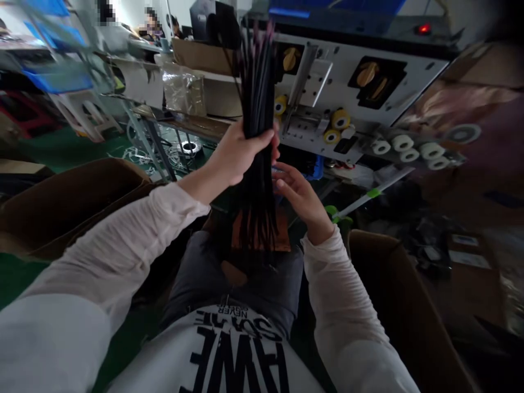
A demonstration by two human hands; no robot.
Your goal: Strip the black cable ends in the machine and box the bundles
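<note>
A bundle of long black wires (258, 109) hangs upright in the middle of the head view, its ends fanned out and blurred. My left hand (241, 150) is wrapped round the bundle at about mid-length. Just right of the bundle and lower down is my right hand (301, 194), its fingers apart and the tips close beside the wires; whether they touch cannot be made out. Below the lower wire ends, between my knees, lies an orange-brown surface (282, 232).
A machine panel (347, 65) with yellow rollers and white rollers (403, 143) stands ahead to the right. Open cardboard boxes flank me at left (82, 196) and right (401, 284). A metal-framed table (192, 123) is ahead left. Several people sit far back.
</note>
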